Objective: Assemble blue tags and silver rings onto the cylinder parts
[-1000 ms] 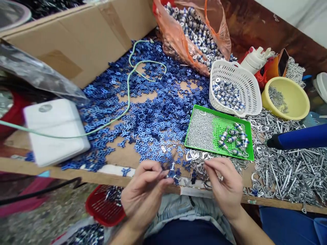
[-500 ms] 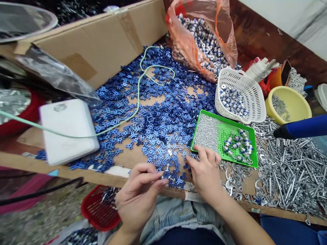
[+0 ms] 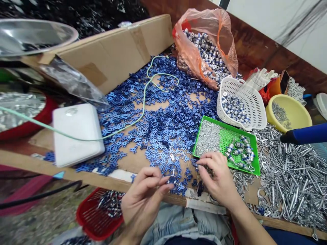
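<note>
"Fingertips (image 3: pixel 165 180) of the left hand (image 3: pixel 141 195): what do they pinch?"

"A small dark-blue piece (image 3: pixel 172 179), with a silvery pin (image 3: pixel 173 172) sticking up from it. It sits left of the green tray (image 3: pixel 224 137), on the person's side."

"And the right hand (image 3: pixel 221 177)?"

"Just in front of the tray's near left corner, thumb and forefinger drawn close together. A small dark thing (image 3: pixel 196 165) shows at their tips, though I can't tell whether it's gripped."

"What's in the tray?"

"Tiny silvery bits (image 3: pixel 208 136) fill its left end; blue-and-silver assemblies (image 3: pixel 240 151) lie at its right."

"Around it?"

"Loose blue three-armed pieces (image 3: pixel 163 129) spread out to its left, and silvery metal parts (image 3: pixel 293 177) heap up to its right. Just behind it is a white basket (image 3: pixel 257 110) with blue-and-silver cylinders (image 3: pixel 235 109) inside; a yellow bowl (image 3: pixel 300 112) is behind it to the right."

"Farther off?"

"An orange bag (image 3: pixel 189 54) of similar cylinders, well behind the tray. Well to its left, a white box (image 3: pixel 79 124) with a pale green cable (image 3: pixel 144 100) running across. Left of the tray too, but below the tabletop, a red basket (image 3: pixel 84 212) of small parts"
</note>
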{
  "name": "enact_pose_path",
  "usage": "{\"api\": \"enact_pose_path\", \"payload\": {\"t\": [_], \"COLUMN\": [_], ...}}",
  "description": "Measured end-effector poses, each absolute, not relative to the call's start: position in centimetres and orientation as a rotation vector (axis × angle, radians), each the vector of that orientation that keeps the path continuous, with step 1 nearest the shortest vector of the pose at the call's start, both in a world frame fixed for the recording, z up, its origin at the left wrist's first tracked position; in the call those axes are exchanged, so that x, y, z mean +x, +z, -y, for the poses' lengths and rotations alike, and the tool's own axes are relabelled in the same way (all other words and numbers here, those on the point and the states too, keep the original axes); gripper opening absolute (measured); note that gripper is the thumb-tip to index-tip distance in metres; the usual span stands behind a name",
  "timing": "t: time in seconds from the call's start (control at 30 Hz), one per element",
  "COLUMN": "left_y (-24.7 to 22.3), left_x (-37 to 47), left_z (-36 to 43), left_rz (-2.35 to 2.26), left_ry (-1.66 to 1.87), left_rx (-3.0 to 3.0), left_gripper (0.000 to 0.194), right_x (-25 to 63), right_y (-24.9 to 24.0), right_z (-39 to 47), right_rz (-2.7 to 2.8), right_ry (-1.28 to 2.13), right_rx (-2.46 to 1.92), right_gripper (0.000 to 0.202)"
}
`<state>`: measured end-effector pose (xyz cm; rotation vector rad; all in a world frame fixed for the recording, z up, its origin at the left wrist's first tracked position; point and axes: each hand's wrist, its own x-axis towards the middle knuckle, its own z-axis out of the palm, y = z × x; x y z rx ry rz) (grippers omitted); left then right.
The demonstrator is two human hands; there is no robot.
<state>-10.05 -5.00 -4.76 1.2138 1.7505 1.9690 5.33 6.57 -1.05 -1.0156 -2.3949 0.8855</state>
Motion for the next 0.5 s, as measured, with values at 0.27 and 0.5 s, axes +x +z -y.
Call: {"api": "enact_pose_path", "payload": {"t": [0.27, 0.5], "left_y": [-3.9, -3.3], "left_x": [-9.7, -9.4], "left_z": [4.1, 3.8], "left_rz": [-1.678, -1.724], "left_ry": [1.914, 1.82], "left_rx": [1.512, 1.746], "left_gripper": [0.019, 0.013], "right_x": [6.4, 5.5], "right_y": [0.8, 2.8], "right_z": [-4.6, -4.8], "right_rz": [1.608, 2.001], "right_ry": [1.804, 1.552], "right_rx": [-1.149, -0.845], "right_gripper": [0.009, 0.02]}}
